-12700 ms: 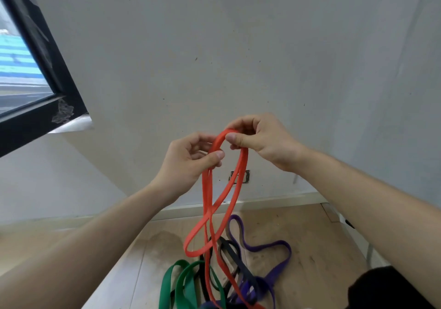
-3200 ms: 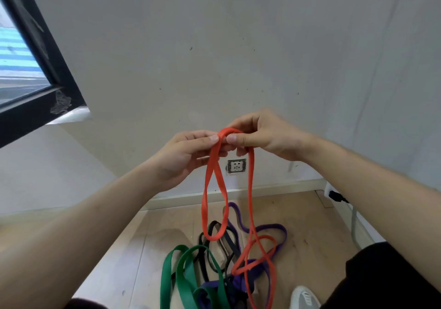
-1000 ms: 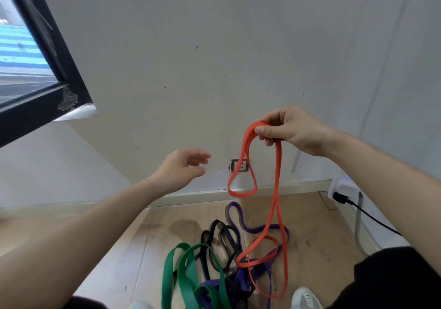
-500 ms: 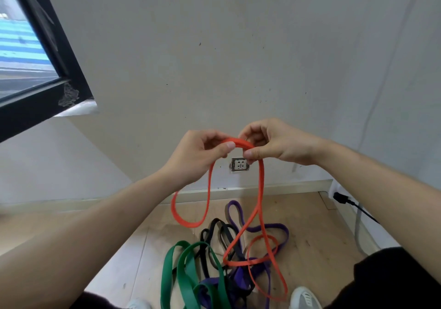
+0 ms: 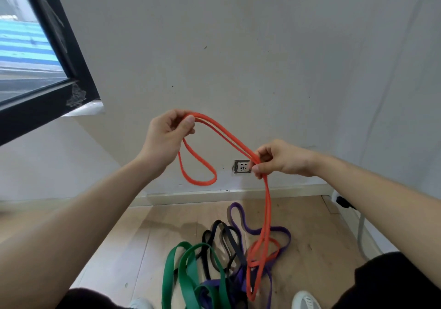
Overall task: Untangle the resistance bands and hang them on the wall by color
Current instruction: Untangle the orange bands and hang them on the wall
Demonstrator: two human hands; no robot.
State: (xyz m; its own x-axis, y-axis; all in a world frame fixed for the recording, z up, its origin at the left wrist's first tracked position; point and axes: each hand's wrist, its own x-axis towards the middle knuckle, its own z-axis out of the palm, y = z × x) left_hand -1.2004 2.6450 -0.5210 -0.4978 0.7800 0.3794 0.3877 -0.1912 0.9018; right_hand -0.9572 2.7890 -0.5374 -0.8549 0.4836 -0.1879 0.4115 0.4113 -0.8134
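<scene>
Orange band [image 5: 226, 133] slants down-right from left hand [image 5: 164, 139].

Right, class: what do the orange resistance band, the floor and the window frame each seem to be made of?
The orange resistance band looks like rubber or latex, matt: a flat strip that droops limply. The floor is pale wood or wood-look laminate, low sheen: grain and plank seams show. The window frame is black and smooth, perhaps painted metal or plastic; unclear which.

The green band [image 5: 167, 277] and white shoe [image 5: 305, 301] run off the bottom edge.
</scene>
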